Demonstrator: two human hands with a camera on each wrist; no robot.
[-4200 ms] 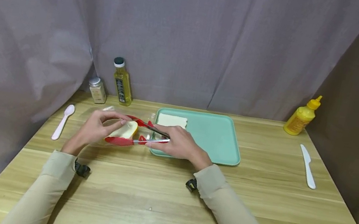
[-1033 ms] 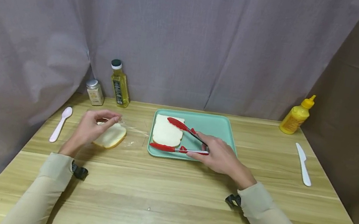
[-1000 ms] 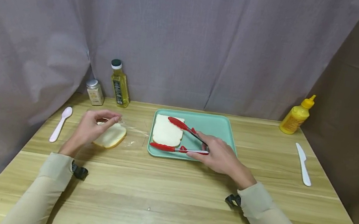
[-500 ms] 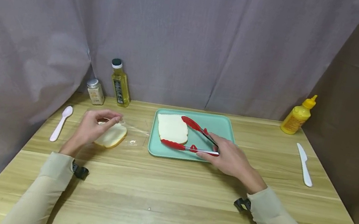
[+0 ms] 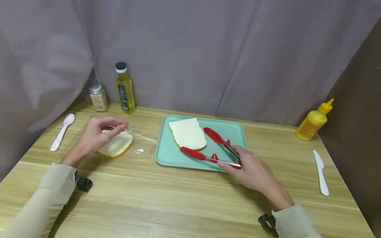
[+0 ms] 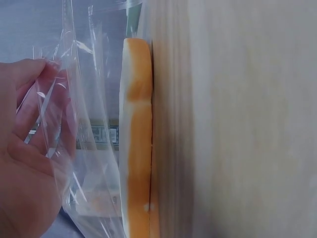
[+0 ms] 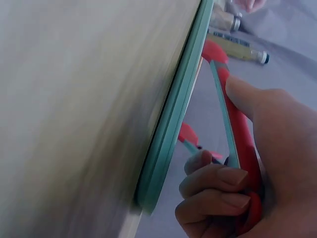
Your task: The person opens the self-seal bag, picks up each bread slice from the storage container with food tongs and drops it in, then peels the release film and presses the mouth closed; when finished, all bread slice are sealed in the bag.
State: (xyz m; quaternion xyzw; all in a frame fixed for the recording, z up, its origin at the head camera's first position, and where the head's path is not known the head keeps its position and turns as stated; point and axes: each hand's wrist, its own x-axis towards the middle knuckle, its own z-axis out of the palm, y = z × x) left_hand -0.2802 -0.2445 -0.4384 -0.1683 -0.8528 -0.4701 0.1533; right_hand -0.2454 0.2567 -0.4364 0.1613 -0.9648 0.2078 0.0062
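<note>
My left hand pinches the edge of a clear plastic bag between thumb and fingertips. A bread slice lies inside or under that film on the table, partly hidden by the hand in the head view. With my right hand I grip red-tipped metal tongs around their handles. The tongs' arms are spread, one tip near the right side and one near the front edge of another bread slice. That slice lies turned at an angle on the green tray.
Left of the bag lies a pink spoon. Behind it stand a seasoning jar and an oil bottle. At the right are a yellow squeeze bottle and a white plastic knife. A grey curtain hangs behind the table.
The tongs came away from the bag to over the tray, with a slice now fully there. The slice has shifted right and turned; the right hand moved right. The left hand stayed at the bag.
</note>
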